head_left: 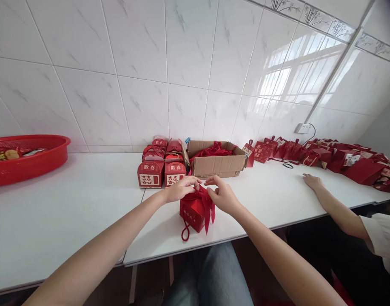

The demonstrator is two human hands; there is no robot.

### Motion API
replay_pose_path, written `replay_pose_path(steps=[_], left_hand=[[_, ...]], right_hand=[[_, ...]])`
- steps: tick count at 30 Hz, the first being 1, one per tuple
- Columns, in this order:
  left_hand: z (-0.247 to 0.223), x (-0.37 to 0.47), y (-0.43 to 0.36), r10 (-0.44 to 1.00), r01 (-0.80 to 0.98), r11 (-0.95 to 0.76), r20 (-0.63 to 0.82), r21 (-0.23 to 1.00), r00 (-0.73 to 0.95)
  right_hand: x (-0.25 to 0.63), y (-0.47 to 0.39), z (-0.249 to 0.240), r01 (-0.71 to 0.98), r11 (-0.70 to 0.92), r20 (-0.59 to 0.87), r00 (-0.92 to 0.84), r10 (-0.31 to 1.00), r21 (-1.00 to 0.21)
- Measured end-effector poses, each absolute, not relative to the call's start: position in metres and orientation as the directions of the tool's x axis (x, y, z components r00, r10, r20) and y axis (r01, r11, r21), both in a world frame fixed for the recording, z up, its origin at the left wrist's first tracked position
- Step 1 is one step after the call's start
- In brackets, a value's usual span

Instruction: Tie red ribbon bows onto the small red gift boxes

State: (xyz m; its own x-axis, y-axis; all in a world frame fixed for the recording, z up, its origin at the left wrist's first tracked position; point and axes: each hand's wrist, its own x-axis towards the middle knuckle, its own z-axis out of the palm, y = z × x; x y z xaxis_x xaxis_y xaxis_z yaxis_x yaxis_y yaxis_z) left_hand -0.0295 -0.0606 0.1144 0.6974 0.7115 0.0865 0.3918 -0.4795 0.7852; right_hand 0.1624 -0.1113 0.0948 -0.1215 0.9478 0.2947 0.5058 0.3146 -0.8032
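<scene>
A small red gift box [192, 213] stands on the white table near its front edge, with a red ribbon bow [206, 203] at its top. From its left side hangs a red cord loop [185, 233]. My left hand [184, 188] is at the bow's upper left, its bent fingers closed on the ribbon. On the upper right, my right hand [222, 195] pinches the same ribbon between thumb and fingers. Ribbon tails hang down the box's right side. The fingertips partly cover the bow's loops.
Behind my hands are stacked red boxes [150, 175] and a cardboard box [217, 166] of red ribbon. A red basin [29, 163] stands far left. Many red bags [354, 163] line the right, near black scissors [288, 165] and another person's hand [313, 181].
</scene>
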Motion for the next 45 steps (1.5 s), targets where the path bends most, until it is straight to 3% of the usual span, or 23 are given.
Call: replay_pose_path(steps=[4,9,14,19,24,30,39,45], left_hand=[[0.117,-0.029,-0.061,0.691,0.359,-0.452,0.066,0.817,0.719],[0.123,-0.032,-0.062,0.671,0.414,-0.463,0.004,0.784,0.741],[0.126,-0.034,-0.058,0.66,0.436,-0.486,-0.009,0.757,0.751],[0.124,-0.035,-0.053,0.625,0.411,-0.536,0.019,0.737,0.78],[0.118,-0.04,-0.051,0.608,0.407,-0.571,0.034,0.713,0.793],[0.116,-0.04,-0.055,0.62,0.421,-0.554,0.018,0.719,0.785],[0.116,-0.036,-0.056,0.601,0.344,-0.498,0.03,0.796,0.799],[0.117,-0.037,-0.056,0.605,0.349,-0.473,0.01,0.809,0.796]], right_hand=[[0.166,-0.103,0.101,0.45,0.333,0.206,-0.307,0.929,-0.829],[0.169,-0.101,0.101,0.503,0.372,0.258,-0.283,0.924,-0.78],[0.171,-0.103,0.103,0.59,0.466,0.339,-0.32,0.885,-0.659],[0.171,-0.101,0.104,0.672,0.417,0.284,-0.306,0.909,-0.611],[0.176,-0.097,0.101,0.622,0.3,0.141,-0.292,0.946,-0.724],[0.181,-0.096,0.109,0.31,0.129,-0.033,-0.467,0.884,-0.942],[0.182,-0.093,0.122,0.279,-0.003,-0.156,-0.527,0.835,-0.96],[0.184,-0.094,0.123,0.487,0.057,-0.219,-0.491,0.843,-0.872]])
